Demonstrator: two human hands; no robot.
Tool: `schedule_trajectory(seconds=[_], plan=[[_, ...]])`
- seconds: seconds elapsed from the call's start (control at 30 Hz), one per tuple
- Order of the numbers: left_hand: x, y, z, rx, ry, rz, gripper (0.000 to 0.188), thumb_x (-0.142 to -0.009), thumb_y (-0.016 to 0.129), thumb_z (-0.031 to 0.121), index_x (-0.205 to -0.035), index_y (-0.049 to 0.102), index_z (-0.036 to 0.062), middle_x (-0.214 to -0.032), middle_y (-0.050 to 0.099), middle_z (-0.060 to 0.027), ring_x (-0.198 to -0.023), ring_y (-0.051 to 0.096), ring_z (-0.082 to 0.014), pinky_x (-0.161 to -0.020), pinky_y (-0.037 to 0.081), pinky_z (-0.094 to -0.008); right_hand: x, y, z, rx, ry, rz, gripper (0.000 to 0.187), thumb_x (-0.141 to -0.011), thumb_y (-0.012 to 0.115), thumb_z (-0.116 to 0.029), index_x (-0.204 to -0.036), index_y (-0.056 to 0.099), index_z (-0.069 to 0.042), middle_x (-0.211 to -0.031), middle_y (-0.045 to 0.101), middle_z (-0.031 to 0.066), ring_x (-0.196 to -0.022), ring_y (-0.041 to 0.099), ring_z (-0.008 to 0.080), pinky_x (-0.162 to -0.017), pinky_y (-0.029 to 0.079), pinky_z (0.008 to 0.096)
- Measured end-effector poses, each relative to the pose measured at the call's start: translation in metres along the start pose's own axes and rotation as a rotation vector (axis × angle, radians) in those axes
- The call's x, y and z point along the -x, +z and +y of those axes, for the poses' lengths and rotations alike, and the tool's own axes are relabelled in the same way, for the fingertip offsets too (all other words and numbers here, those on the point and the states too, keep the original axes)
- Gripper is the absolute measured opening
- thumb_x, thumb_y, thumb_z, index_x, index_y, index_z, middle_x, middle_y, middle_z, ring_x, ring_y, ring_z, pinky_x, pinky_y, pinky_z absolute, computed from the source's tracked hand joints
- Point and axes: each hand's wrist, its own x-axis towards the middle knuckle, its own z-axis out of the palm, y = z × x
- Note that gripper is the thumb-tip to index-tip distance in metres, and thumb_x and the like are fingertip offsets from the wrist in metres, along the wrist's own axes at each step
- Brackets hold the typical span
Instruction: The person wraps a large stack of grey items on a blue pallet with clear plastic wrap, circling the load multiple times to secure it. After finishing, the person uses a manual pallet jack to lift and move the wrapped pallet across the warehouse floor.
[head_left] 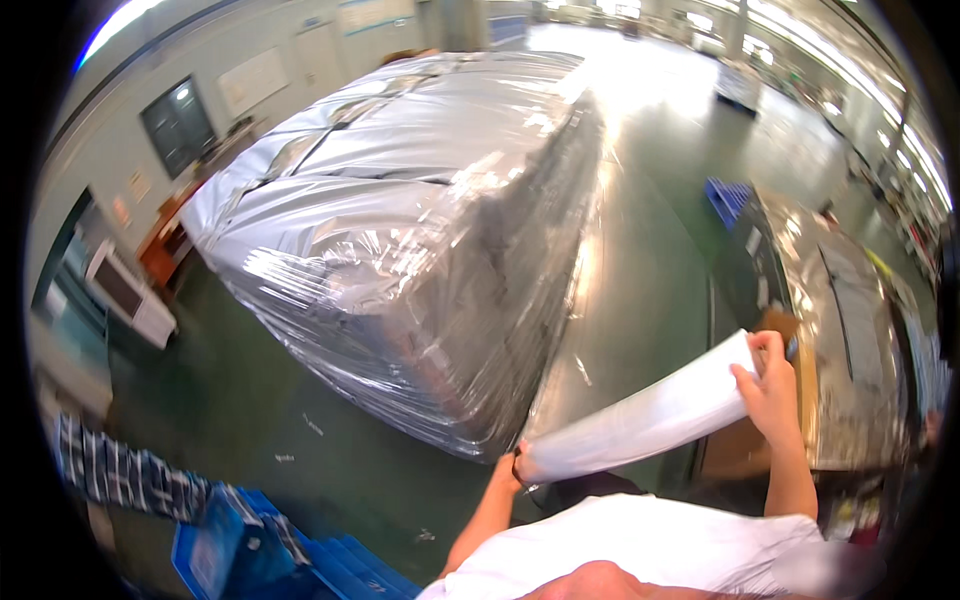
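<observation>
Across the front of my body I hold a large roll of clear stretch film (640, 415), slanting up to the right. My right hand (770, 392) is closed round its upper end, thumb toward me. At the lower end is my left hand (522, 464), closed on the roll and partly hidden by it; a dark band shows at the wrist. Ahead and to the left stands a big pallet load (400, 215), covered in silvery, shiny film. Its near corner comes close to my left hand. Film wraps the load's sides in creased layers.
A second wrapped stack (860, 340) stands close on my right, with a blue pallet (728, 200) beyond it. Blue plastic bins (250, 550) lie at the lower left. A white air cooler (130, 295) stands by the left wall. Scraps dot the green floor (330, 470).
</observation>
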Motion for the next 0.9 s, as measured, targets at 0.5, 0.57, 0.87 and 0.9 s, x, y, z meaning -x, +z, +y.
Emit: schedule_trajectory(seconds=[0.5,0.57,0.87,0.9], plan=[[0.293,0.008,0.125,-1.467,0.65,0.2,0.027,-0.074,0.064,0.019,-0.083,0.058,-0.0055,-0.073,0.062,-0.0127,-0.067,0.058,-0.019,-0.063,0.044,-0.0306,0.561,0.286,0.077,-0.932,1.194,0.652,0.031,-0.091,0.044,-0.03,-0.08,0.056,-0.003,-0.073,0.052,-0.0001,-0.068,0.046,0.009,-0.062,0.039,0.0253],[0.335,0.021,0.126,-1.75,0.818,0.201,0.029,-0.072,0.065,0.023,-0.076,0.053,-0.0035,-0.067,0.058,-0.0159,-0.063,0.057,-0.0279,-0.06,0.043,-0.0354,0.592,0.349,0.034,-1.175,1.308,0.677,0.036,-0.091,0.043,-0.032,-0.09,0.057,0.001,-0.086,0.057,0.0057,-0.079,0.052,0.0135,-0.073,0.042,0.0269],[0.376,-0.059,0.157,-2.212,1.046,0.128,0.027,-0.07,0.065,0.019,-0.079,0.047,0.0,-0.069,0.056,-0.0192,-0.062,0.055,-0.0401,-0.054,0.042,-0.0436,0.671,0.615,-0.133,-1.595,1.563,0.503,0.043,-0.092,0.037,-0.037,-0.111,0.05,0.0,-0.108,0.055,0.0106,-0.1,0.053,0.0207,-0.086,0.042,0.0327],[0.371,-0.077,0.17,-2.225,1.001,0.119,0.027,-0.07,0.064,0.019,-0.08,0.047,0.0002,-0.069,0.056,-0.0194,-0.062,0.055,-0.0404,-0.054,0.042,-0.0439,0.674,0.629,-0.15,-1.62,1.529,0.508,0.043,-0.092,0.038,-0.037,-0.111,0.05,0.0,-0.107,0.055,0.0104,-0.099,0.053,0.0206,-0.086,0.042,0.0327]])
